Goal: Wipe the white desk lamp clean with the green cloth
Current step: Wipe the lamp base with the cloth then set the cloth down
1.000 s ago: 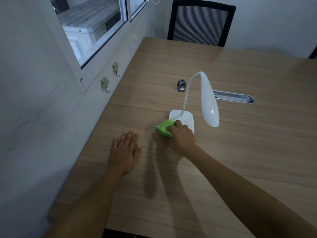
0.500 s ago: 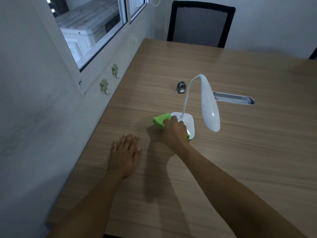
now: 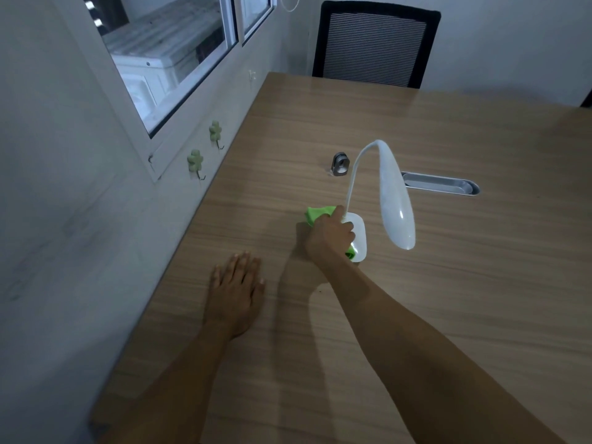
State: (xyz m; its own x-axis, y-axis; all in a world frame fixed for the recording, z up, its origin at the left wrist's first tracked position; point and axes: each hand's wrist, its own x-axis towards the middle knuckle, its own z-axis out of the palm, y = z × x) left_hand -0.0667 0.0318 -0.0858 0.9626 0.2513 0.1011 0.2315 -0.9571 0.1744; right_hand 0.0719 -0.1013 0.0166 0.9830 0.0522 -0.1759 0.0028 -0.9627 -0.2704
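Note:
The white desk lamp (image 3: 395, 200) stands on the wooden table (image 3: 448, 283), its curved neck arching up and its long head drooping to the right of its flat base. My right hand (image 3: 330, 238) presses the green cloth (image 3: 317, 213) onto the left part of the base, beside the foot of the neck; a bit of cloth also shows under my fingers at the base's front. Much of the base is hidden by that hand. My left hand (image 3: 237, 290) lies flat on the table, fingers spread, to the left of the lamp and apart from it.
A small grey metal object (image 3: 340, 163) and a metal cable slot (image 3: 440, 184) sit behind the lamp. A black mesh chair (image 3: 373, 43) stands at the table's far end. The wall with a window (image 3: 166, 59) and two green hooks (image 3: 195, 160) borders the table's left edge.
My right hand with the cloth has slid from the base's near left corner farther back toward the foot of the lamp neck. My left hand has stayed put.

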